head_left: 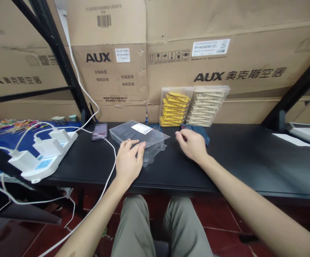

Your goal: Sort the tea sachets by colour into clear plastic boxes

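A clear plastic box [152, 137] with a white label [142, 128] on its lid lies on the black table, its lower part showing below the lid on the near right. My left hand [130, 157] is at its near left edge, fingers bent over the lid and thumb along the front. My right hand [191, 144] is closed, knuckles up, just over the table to the right of the box. Whatever may be inside its fingers is hidden. Right behind that hand lie dark blue flat packets [201, 132], partly covered by it.
Clear packs of yellow packets [175, 109] and cream packets [205, 105] stand against the cardboard [171, 75]. At left are a power strip [50, 160] with white chargers, a cable [112, 171] across the table [251, 160], a small blurred item [100, 131] and colourful sticks [15, 125]. Black frame posts flank both sides.
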The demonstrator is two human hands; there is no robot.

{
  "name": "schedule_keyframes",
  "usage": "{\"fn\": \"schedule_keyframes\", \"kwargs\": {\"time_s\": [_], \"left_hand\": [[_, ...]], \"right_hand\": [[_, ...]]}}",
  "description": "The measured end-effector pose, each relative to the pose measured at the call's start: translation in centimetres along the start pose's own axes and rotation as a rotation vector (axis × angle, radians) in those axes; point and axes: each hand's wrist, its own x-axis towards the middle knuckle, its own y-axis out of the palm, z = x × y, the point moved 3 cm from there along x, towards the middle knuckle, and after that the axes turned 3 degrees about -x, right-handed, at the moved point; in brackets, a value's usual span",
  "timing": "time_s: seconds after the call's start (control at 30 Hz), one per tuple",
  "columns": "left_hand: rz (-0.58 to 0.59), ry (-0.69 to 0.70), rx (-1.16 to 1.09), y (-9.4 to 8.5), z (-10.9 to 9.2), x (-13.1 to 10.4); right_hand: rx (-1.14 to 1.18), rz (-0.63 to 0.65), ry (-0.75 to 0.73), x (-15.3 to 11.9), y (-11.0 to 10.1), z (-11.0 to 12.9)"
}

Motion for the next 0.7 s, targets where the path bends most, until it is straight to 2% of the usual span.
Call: {"fn": "schedule_keyframes", "kwargs": {"time_s": [0.1,0.17,0.23,0.3,0.43,0.7], "left_hand": [[-0.005,-0.007,-0.007,0.0,0.0,0.0],[-0.005,-0.008,-0.008,0.0,0.0,0.0],[-0.005,-0.005,-0.006,0.0,0.0,0.0],[-0.006,-0.002,-0.002,0.0,0.0,0.0],[-0.008,0.008,0.005,0.0,0.0,0.0],[0.002,0.020,0.021,-0.1,-0.2,0.0]], "right_hand": [[-0.174,0.012,0.099,1.0,0.8,-4.0],[-0.264,0.167,0.206,1.3,1.9,-5.9],[-0.284,0.299,0.254,1.3,2.8,-6.8],[-0.265,0.333,0.208,1.2,3.2,-6.6],[-0.248,0.297,0.072,1.1,3.1,-5.2],[-0.221,0.256,0.009,0.6,2.3,-4.1]]}}
